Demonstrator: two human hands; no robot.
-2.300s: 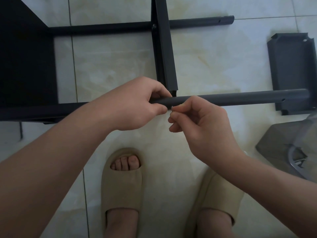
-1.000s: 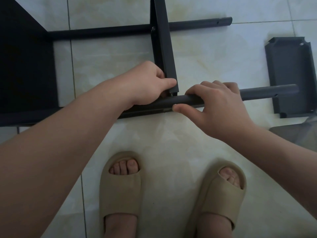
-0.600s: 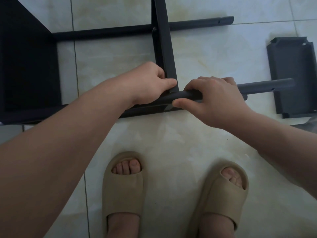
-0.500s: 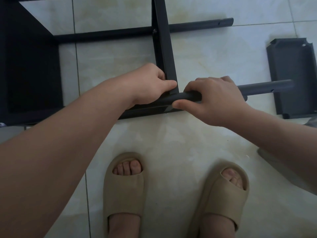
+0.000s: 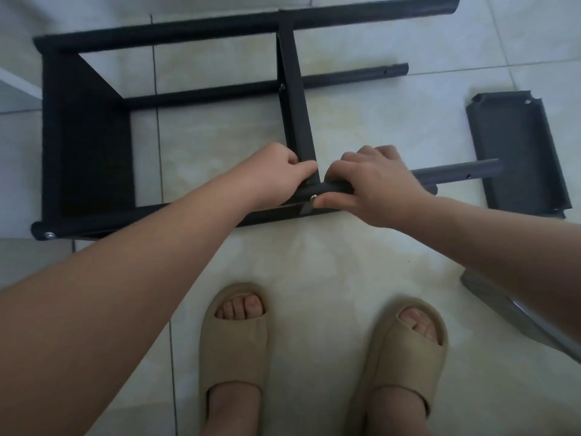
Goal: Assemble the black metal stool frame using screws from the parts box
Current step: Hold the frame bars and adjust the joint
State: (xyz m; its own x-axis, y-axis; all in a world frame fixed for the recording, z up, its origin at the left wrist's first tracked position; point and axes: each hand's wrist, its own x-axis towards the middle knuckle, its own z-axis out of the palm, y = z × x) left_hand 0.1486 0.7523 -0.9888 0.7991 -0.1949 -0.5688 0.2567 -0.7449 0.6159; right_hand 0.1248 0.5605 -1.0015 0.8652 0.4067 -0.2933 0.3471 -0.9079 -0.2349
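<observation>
The black metal stool frame (image 5: 88,146) lies on its side on the tiled floor. A flat crossbar (image 5: 297,114) runs down to the near leg tube (image 5: 456,171). My left hand (image 5: 276,177) grips the tube at that joint, thumb against the crossbar's end. My right hand (image 5: 374,187) wraps the tube just right of the joint. Its thumb presses a silver screw (image 5: 313,198) on the tube's near side.
A loose dark metal panel (image 5: 518,152) lies at the right, under the tube's end. A grey object (image 5: 515,313) sits at the right edge, partly hidden by my arm. My two feet in beige slippers (image 5: 234,338) stand below the frame. A second screw head (image 5: 48,236) shows at the frame's left corner.
The view has pulled back and more of the frame shows. My right hand slid left along the tube to the joint, and the silver screw under its thumb is visible now.
</observation>
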